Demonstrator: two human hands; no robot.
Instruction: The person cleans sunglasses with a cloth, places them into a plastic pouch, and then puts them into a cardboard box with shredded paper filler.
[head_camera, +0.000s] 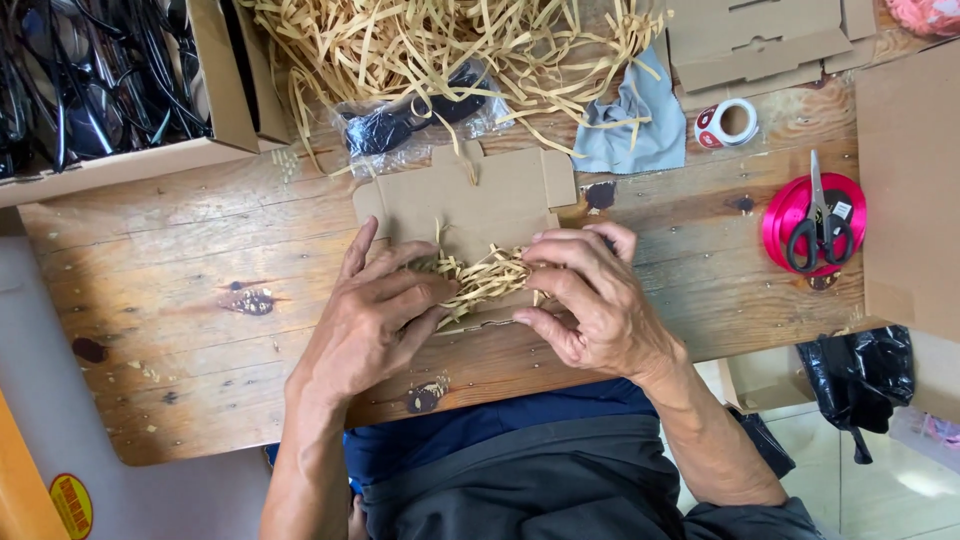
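Both hands — left (372, 318), right (590, 300) — cupped over tan shredded-paper filler (485, 278), pinning it inside small brown cardboard box (470, 200) on wooden desk (180, 270).

Scissors (820, 225) lie on a pink ribbon spool (812, 222) at the worktop's (180, 290) right end. Up from the spool sits a tape roll (727, 124), a grey cloth (633, 122) just left of it, and flat cardboard (755, 38) above. Far left of the spool, a box of black cables (95, 80).
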